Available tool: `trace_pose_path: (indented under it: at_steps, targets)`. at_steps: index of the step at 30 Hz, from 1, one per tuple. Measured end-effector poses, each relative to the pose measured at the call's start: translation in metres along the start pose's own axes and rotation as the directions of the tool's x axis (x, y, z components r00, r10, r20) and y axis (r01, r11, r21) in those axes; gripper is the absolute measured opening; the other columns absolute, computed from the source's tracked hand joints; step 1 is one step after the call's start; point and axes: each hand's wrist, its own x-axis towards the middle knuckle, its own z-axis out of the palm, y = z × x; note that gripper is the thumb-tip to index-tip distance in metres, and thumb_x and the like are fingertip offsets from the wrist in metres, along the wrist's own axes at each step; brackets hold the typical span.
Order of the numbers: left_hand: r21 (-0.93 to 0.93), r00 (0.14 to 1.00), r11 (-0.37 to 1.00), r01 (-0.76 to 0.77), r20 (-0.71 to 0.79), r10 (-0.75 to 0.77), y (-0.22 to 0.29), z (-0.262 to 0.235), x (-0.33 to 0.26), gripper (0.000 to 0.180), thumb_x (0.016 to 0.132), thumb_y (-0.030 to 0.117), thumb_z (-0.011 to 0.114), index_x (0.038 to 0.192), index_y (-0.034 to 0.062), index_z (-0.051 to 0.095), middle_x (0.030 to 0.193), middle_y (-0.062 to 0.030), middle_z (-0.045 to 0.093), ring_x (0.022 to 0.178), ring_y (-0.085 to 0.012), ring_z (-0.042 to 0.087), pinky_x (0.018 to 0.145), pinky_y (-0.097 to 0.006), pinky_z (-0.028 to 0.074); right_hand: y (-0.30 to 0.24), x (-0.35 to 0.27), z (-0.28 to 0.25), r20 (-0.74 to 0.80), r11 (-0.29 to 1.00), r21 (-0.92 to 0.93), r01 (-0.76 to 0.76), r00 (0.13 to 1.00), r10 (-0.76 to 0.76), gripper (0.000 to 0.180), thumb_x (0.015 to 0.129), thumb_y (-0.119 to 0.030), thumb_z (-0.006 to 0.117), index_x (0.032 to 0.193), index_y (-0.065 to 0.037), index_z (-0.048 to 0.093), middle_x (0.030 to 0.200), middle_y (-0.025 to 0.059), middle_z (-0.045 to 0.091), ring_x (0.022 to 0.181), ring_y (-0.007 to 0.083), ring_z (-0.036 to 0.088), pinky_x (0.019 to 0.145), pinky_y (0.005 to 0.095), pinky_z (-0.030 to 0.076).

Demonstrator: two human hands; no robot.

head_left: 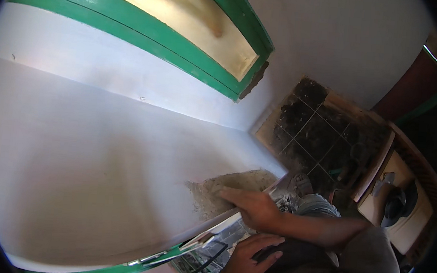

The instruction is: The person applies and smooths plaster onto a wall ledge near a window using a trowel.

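Note:
My right hand (259,210) reaches across to a rough grey-brown patch (243,182) at the edge of a smooth white wall (98,141). Its fingers are stretched together and their tips lie against the patch; whatever may be under the palm is hidden. My left hand (249,256) is lower down, close to my dark clothing. Its fingers are spread from the thumb, and nothing shows in its grasp.
A green window frame (134,28) with yellowish panes runs above the white ledge. Dusty dark floor tiles (315,132) lie beyond my foot. At right, a wooden chair (377,166) bears a black object (395,204). A green frame edge (113,270) curves along the bottom.

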Motion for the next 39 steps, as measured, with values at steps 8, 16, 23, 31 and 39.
trace_pose_path:
  at_steps: [8,16,23,31,39]
  targets:
    - [0.085,0.996,0.993,-0.086,-0.011,0.087,-0.007,-0.008,0.004,0.036,0.087,0.008,0.082,0.122,0.0048,0.073,0.119,-0.0149,0.074,0.107,-0.0283,0.074,0.091,-0.036,0.059,0.019,0.011,0.004,0.208,0.825,-0.228,-0.517,0.802,0.560,0.068,0.078,0.009,0.062,0.143,-0.009,0.059,0.137,0.0213,0.065,0.118,0.0398,0.069,0.102,0.0466,0.057]
    - [-0.002,1.000,1.000,-0.004,-0.009,0.004,-0.005,-0.017,0.009,0.036,0.087,0.007,0.082,0.121,0.0054,0.074,0.118,-0.0115,0.076,0.106,-0.0257,0.073,0.095,-0.038,0.057,-0.001,0.020,-0.009,0.186,0.883,-0.121,-0.453,0.864,0.468,0.058,0.083,0.007,0.059,0.139,-0.010,0.062,0.133,0.0195,0.068,0.115,0.0389,0.070,0.097,0.0457,0.059]
    - [0.020,0.999,0.999,-0.043,0.008,0.043,-0.007,-0.026,0.020,0.035,0.087,0.010,0.083,0.120,0.0043,0.073,0.116,-0.0146,0.075,0.104,-0.0278,0.074,0.090,-0.036,0.059,0.011,0.013,-0.007,0.027,0.980,0.019,-0.196,0.980,0.196,0.056,0.085,0.005,0.060,0.138,-0.010,0.063,0.131,0.0207,0.069,0.112,0.0381,0.071,0.095,0.0447,0.060]
    - [0.016,1.000,1.000,-0.001,0.002,0.001,-0.008,-0.027,0.014,0.035,0.087,0.010,0.083,0.121,0.0052,0.073,0.117,-0.0138,0.075,0.103,-0.0263,0.074,0.087,-0.035,0.059,0.001,0.007,-0.002,0.081,0.994,0.048,-0.096,0.992,0.092,0.059,0.084,0.006,0.061,0.141,-0.013,0.062,0.134,0.0199,0.068,0.114,0.0404,0.070,0.095,0.0450,0.060]
    - [0.037,0.996,0.995,-0.088,0.015,0.087,-0.021,-0.034,-0.016,0.037,0.087,0.009,0.083,0.123,0.0070,0.073,0.120,-0.0120,0.074,0.097,-0.0194,0.073,0.077,-0.030,0.058,0.013,0.003,0.001,0.066,0.849,-0.214,-0.482,0.860,0.505,0.058,0.083,-0.001,0.068,0.140,-0.015,0.065,0.127,0.0175,0.071,0.108,0.0384,0.072,0.096,0.0457,0.057]
